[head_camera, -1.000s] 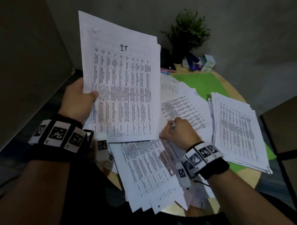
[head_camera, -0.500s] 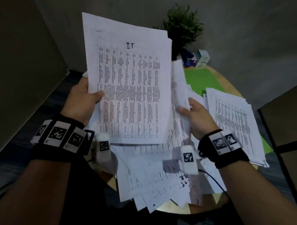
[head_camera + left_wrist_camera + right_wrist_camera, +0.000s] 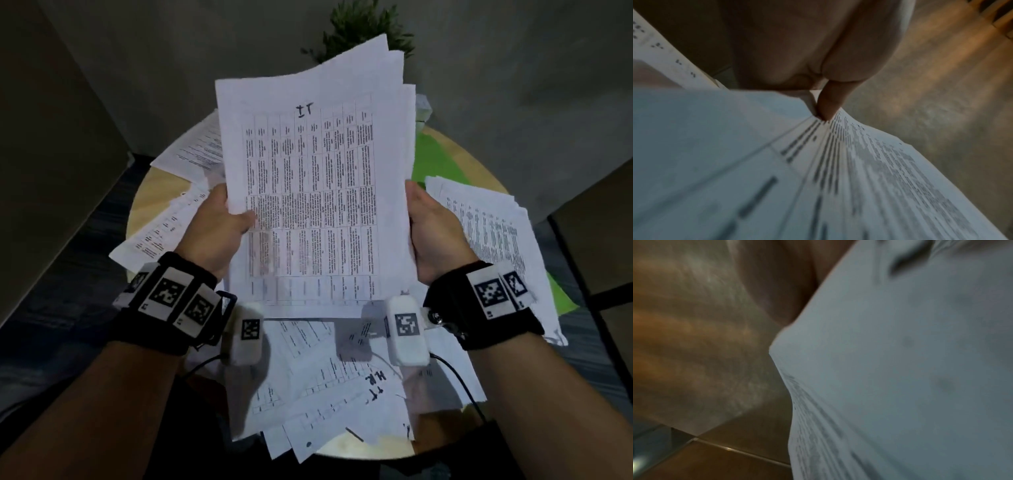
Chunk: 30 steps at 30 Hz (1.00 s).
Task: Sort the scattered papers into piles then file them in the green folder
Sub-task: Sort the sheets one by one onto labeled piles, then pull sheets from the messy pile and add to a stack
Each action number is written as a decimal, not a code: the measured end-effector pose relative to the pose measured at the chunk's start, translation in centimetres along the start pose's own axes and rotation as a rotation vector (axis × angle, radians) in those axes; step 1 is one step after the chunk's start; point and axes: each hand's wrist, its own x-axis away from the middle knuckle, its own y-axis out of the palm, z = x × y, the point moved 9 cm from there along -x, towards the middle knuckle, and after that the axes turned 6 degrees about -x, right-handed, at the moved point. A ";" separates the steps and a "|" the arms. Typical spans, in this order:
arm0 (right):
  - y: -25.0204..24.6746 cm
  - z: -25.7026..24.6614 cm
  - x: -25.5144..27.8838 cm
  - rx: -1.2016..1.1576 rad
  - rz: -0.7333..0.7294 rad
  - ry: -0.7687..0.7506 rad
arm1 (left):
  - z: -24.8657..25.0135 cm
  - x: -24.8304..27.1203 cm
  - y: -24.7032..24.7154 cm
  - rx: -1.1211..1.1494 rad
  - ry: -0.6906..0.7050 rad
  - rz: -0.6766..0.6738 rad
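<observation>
the held stack of papers (image 3: 315, 192) is standing upright above the round wooden table (image 3: 150, 192), its top sheet showing a printed grid with a handwritten mark near the top edge. the left hand (image 3: 215, 229) is gripping the stack's left edge, thumb lying across the front of the top sheet and the other fingers hidden behind; in the left wrist view a fingertip (image 3: 828, 104) is pressing against the paper edge. the right hand (image 3: 435, 229) is holding the stack's right edge, palm against the side of the sheets; its fingers are going behind the paper and cannot be seen, so how far they are curling cannot be told, and the right wrist view is blurred.

under the stack, loose papers (image 3: 329, 387) are lying scattered and overlapping on the near side of the table. a sorted pile (image 3: 493, 240) is sitting to the right, partly over the green folder (image 3: 435, 161), which is lying flat at the far right of the table. more sheets (image 3: 191, 147) are resting at the far left. a potted plant (image 3: 359, 31) is showing behind the stack's top edge.
</observation>
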 end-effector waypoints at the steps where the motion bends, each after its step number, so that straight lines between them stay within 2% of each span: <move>1: -0.7 -0.1 0.1 0.018 0.022 0.011 | 0.3 0.1 0.3 -0.022 0.019 0.019; 5: -2.5 -0.2 0.9 0.286 -0.042 -0.011 | 0.8 0.7 2.3 -0.058 0.049 0.048; 8: -5.5 0.0 1.2 0.451 0.033 -0.025 | 0.6 1.5 4.8 -0.086 0.052 0.043; 13: -12.0 -2.4 1.0 0.574 0.177 -0.060 | 1.7 2.9 11.8 -0.026 0.057 -0.129; 15: -15.3 -2.9 0.9 0.539 0.232 -0.040 | 2.8 3.2 14.9 -0.017 0.085 -0.147; 18: -20.9 -2.5 0.6 0.600 0.310 0.087 | 4.6 2.9 19.4 -0.005 0.134 -0.099; 21: -25.6 -1.9 0.4 0.666 0.345 0.156 | 5.3 2.3 24.4 -0.032 0.157 -0.153; 26: -30.7 -2.4 1.1 0.786 0.529 0.091 | 4.8 2.7 31.8 -0.341 0.085 -0.332; 30: -32.3 -0.4 1.3 0.878 0.577 0.188 | 2.9 3.7 35.3 -0.652 0.072 -0.406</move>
